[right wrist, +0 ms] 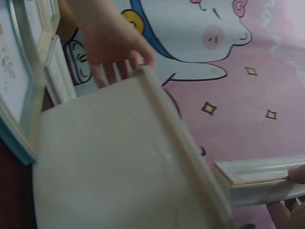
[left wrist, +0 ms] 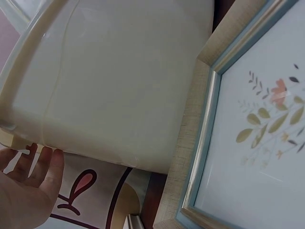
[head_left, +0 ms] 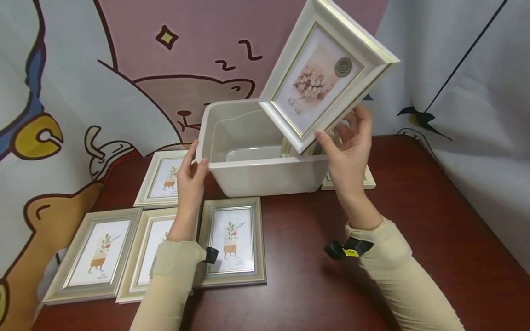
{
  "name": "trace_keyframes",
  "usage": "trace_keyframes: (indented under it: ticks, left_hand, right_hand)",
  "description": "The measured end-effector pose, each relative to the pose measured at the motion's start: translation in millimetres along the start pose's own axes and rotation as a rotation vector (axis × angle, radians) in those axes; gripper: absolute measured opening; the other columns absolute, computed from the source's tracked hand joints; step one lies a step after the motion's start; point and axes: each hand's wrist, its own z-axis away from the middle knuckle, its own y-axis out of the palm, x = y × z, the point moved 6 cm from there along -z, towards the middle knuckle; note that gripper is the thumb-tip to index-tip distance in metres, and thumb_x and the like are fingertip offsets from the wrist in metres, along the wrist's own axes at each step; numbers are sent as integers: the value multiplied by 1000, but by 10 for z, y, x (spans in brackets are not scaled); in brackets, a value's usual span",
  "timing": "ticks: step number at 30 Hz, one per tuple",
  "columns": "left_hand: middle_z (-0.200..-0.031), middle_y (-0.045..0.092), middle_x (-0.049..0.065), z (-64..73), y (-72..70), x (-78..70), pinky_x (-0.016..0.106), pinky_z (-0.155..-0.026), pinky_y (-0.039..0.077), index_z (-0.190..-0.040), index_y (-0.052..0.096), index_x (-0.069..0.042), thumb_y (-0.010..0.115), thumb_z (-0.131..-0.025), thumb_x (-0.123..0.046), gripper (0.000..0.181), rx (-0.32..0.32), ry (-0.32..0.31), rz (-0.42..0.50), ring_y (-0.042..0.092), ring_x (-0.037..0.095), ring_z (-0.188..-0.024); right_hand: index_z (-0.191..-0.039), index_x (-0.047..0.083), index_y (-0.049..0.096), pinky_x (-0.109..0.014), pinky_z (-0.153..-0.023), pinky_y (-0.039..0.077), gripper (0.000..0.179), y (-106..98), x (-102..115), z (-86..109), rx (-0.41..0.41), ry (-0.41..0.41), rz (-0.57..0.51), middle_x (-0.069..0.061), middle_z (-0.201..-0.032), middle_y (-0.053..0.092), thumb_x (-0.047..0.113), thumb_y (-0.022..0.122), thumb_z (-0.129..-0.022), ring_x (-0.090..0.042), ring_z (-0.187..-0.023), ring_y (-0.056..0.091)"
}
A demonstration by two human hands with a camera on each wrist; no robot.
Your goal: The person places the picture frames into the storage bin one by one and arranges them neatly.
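In the head view my left hand (head_left: 191, 178) grips the left front corner of a light grey plastic bin (head_left: 265, 178), thumb on the front and fingers at the side. The left wrist view shows its fingers hooked at the bin's rim. My right hand (head_left: 353, 154) holds a white picture frame (head_left: 271, 87) by its lower right edge, tilted above the bin's right part. That frame carries a pink flower print and a round grey sticker. Another frame (head_left: 285, 148) stands partly hidden inside the bin.
Several picture frames with plant prints lie on the dark red table (head_left: 298, 276), among them a grey-beige frame (head_left: 261, 243) before the bin. A cream frame (head_left: 369, 180) shows at the bin's right, partly hidden. A cartoon-printed cloth (head_left: 198, 41) hangs behind.
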Motion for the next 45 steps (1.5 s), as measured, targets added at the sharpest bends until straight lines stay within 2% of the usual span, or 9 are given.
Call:
trace_keyframes:
  ticks: [9, 12, 16, 23, 26, 32, 35, 40, 45]
  left_hand:
    - [-152, 48, 11, -5, 26, -18, 12, -89, 53, -152, 44, -16, 55, -97, -19, 56, -1, 8, -13, 57, 27, -123]
    - [-152, 48, 11, -10, 32, -18, 12, -89, 53, -152, 44, -16, 55, -97, -18, 56, 0, 7, -15, 57, 28, -124]
    - [-152, 48, 11, -14, 31, -16, 12, -89, 53, -152, 43, -16, 55, -97, -17, 56, -1, 3, -21, 56, 30, -125]
    - [-152, 48, 12, -6, 13, -5, 10, -85, 52, -152, 43, -16, 54, -97, -19, 56, -6, -5, -40, 56, 28, -123]
    - [-151, 48, 12, -4, 6, 1, 10, -85, 52, -152, 43, -17, 54, -97, -20, 56, -6, -6, -42, 57, 28, -121]
    - [-152, 47, 11, 0, 0, 18, 11, -87, 52, -152, 43, -18, 54, -97, -20, 56, -4, -10, -33, 56, 28, -123]
    - [-152, 47, 12, -1, 3, 28, 11, -86, 52, -152, 43, -17, 54, -97, -19, 56, -4, -14, -17, 56, 27, -121]
    - [-152, 47, 13, -5, 18, 34, 12, -87, 53, -152, 43, -16, 54, -97, -18, 56, 3, -18, 5, 57, 23, -120]
    - [-151, 48, 13, -3, 7, 32, 12, -87, 53, -152, 44, -17, 54, -98, -17, 55, -10, -24, -1, 57, 24, -119]
  right_hand:
    - [-127, 7, 50, -22, -82, 60, 57, 2, -186, 118, 26, -16, 157, 3, -117, 57, -15, 69, -78, -16, -103, 60]
    - [-124, 9, 49, -19, -77, 60, 56, -29, -214, 139, 31, -17, 228, 5, -114, 56, -14, 69, -77, -14, -100, 61]
    - [-121, 4, 50, -16, -70, 58, 50, -57, -214, 126, 47, -39, 366, 8, -111, 58, -8, 72, -78, -11, -95, 62]
    - [-114, -4, 54, -11, -67, 55, 39, -71, -158, 27, 73, -89, 594, -12, -101, 69, 4, 74, -81, -1, -83, 65]
    - [-114, -6, 55, -9, -65, 52, 39, -67, -130, 0, 85, -127, 698, -18, -97, 70, 9, 73, -82, -6, -76, 64]
    - [-124, -5, 47, -10, -63, 46, 51, -42, -119, 0, 103, -151, 811, -18, -102, 70, 9, 72, -82, -22, -76, 64]
    - [-141, 0, 32, -13, -64, 45, 70, -3, -127, 11, 135, -155, 835, -16, -111, 68, 7, 69, -82, -24, -81, 64]
    - [-158, 9, 10, -29, -63, 48, 96, 52, -94, -12, 175, -205, 951, -19, -121, 62, 8, 68, -82, -26, -81, 60]
    - [-157, 21, 23, -40, -60, 47, 92, 87, -54, -53, 224, -249, 1053, -20, -110, 61, 12, 71, -79, -29, -77, 60]
